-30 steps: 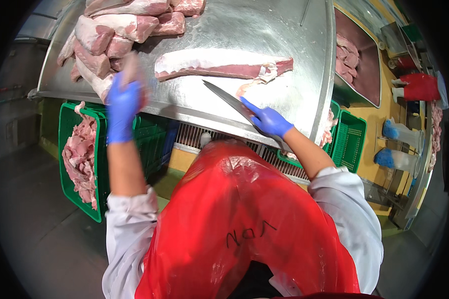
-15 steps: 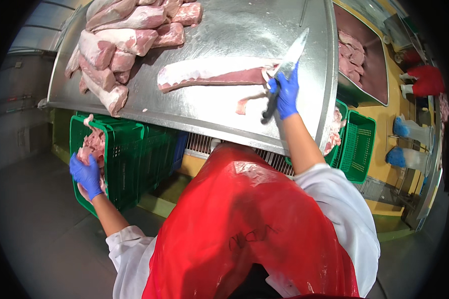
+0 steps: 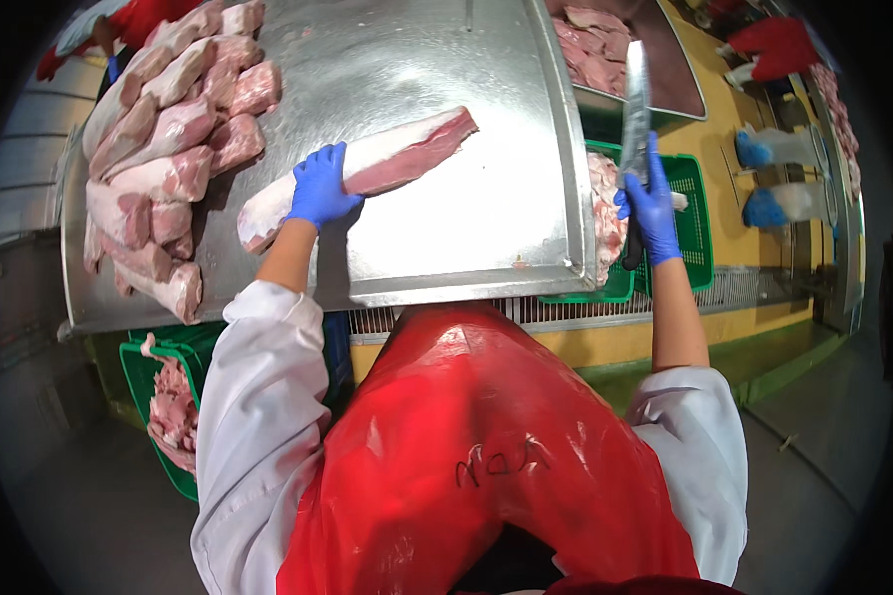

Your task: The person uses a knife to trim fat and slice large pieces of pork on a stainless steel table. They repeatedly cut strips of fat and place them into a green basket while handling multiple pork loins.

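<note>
On the steel table lies a long pork loin (image 3: 407, 164), white fat along one side and pink meat along the other, angled up to the right. My left hand (image 3: 322, 188), in a blue glove, is closed over its near left part, fingers across the top. Out past the table's right edge, my right hand (image 3: 653, 213), also gloved, grips a knife (image 3: 636, 109) by its black handle, blade pointing up and away. A small pale scrap (image 3: 679, 201) shows beside that hand, above a green crate; whether the fingers touch it I cannot tell.
Several pork pieces (image 3: 159, 188) are heaped on the table's left. Green crates of trimmings stand below left (image 3: 193, 372) and right (image 3: 704, 228). A steel bin (image 3: 700, 89) holds meat at far right. Other people in red stand at far left (image 3: 149, 15) and far right (image 3: 779, 50).
My left hand has come up from the left crate onto the loin, which now lies tilted. My right hand carried the knife right, off the table. The scrap by the loin is gone from the table.
</note>
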`<state>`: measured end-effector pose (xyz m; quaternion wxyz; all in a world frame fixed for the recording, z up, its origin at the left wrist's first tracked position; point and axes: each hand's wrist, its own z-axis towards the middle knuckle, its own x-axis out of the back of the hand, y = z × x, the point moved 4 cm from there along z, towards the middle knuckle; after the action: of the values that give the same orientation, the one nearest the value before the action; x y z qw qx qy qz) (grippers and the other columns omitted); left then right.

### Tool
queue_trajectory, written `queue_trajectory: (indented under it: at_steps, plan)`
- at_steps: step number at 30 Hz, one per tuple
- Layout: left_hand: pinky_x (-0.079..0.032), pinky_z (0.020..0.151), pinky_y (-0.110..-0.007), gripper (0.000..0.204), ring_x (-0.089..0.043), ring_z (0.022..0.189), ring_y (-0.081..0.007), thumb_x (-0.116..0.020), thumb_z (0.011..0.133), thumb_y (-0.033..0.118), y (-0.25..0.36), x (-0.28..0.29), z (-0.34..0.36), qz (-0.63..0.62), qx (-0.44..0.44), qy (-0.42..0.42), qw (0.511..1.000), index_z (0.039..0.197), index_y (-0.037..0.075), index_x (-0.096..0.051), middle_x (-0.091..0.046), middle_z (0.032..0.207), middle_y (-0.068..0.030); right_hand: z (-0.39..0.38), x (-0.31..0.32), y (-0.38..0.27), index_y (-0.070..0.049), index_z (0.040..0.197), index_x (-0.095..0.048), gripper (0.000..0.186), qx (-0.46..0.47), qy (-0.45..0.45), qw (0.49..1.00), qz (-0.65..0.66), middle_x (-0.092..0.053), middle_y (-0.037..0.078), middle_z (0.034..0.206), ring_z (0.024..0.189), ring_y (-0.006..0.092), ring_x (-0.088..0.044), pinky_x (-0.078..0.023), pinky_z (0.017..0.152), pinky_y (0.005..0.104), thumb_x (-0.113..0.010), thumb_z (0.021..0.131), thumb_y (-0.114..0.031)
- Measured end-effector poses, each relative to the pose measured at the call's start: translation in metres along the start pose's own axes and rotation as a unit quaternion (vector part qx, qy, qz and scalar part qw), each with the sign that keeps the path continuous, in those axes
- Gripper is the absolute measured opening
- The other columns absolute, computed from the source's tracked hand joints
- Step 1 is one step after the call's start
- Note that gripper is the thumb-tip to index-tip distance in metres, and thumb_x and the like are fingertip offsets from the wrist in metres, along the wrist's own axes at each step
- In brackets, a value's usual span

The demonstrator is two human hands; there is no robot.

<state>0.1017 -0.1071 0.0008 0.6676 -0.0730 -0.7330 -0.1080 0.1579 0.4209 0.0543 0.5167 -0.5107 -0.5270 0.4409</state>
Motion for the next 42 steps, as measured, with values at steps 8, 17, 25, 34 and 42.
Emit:
queue_trajectory:
  at_steps: [8,17,25,34,42]
  plan:
    - [-0.043,0.100,-0.060,0.108,-0.052,0.124,-0.0356,-0.078,0.077,0.058,0.086,-0.013,0.040,0.033,0.148,-0.025,0.988,0.155,0.000,-0.030,-0.052,0.135,-0.0191,0.012,-0.086,0.048,-0.030,0.163,-0.020,0.078,0.113,0.045,0.910,-0.397,-0.072,0.024,0.091,0.069,0.0415,-0.070,-0.056,0.069,0.0515,-0.057,0.096,-0.017]
    - [-0.038,0.109,-0.055,0.103,-0.051,0.131,-0.0421,-0.077,0.076,0.062,-0.035,-0.012,-0.032,-0.087,0.003,-0.022,0.996,0.148,-0.003,-0.041,-0.051,0.144,-0.0265,0.057,-0.181,0.022,-0.024,0.164,-0.019,0.082,0.049,0.055,0.821,-0.566,-0.070,0.017,0.071,0.063,0.0362,-0.068,-0.050,0.072,0.0521,-0.056,0.091,-0.013]
    - [-0.040,0.105,-0.054,0.104,-0.054,0.125,-0.0409,-0.076,0.074,0.065,-0.047,-0.019,-0.040,-0.090,-0.015,0.008,0.996,0.146,-0.003,-0.044,-0.055,0.140,-0.0246,0.073,-0.132,-0.006,-0.020,0.163,-0.022,0.088,0.012,0.195,0.716,-0.670,-0.070,0.015,0.069,0.062,0.0340,-0.069,-0.049,0.064,0.0481,-0.061,0.084,-0.013]
    - [-0.039,0.108,-0.054,0.101,-0.051,0.129,-0.0416,-0.077,0.075,0.061,-0.041,-0.020,-0.033,-0.100,-0.026,0.004,0.995,0.147,0.000,-0.043,-0.052,0.143,-0.0242,0.063,0.045,0.002,-0.035,0.163,-0.018,0.077,-0.055,0.231,0.752,-0.615,-0.071,0.029,0.091,0.085,0.0492,-0.069,-0.054,0.077,0.0575,-0.056,0.096,-0.032]
    - [-0.039,0.106,-0.053,0.095,-0.052,0.127,-0.0404,-0.071,0.082,0.060,-0.052,-0.027,-0.036,-0.092,-0.041,0.024,0.995,0.148,-0.001,-0.042,-0.053,0.141,-0.0247,0.065,-0.187,0.049,-0.032,0.163,-0.023,0.079,-0.015,0.063,0.987,-0.146,-0.069,0.011,0.077,0.063,0.0186,-0.069,-0.059,0.064,0.0346,-0.060,0.095,-0.018]
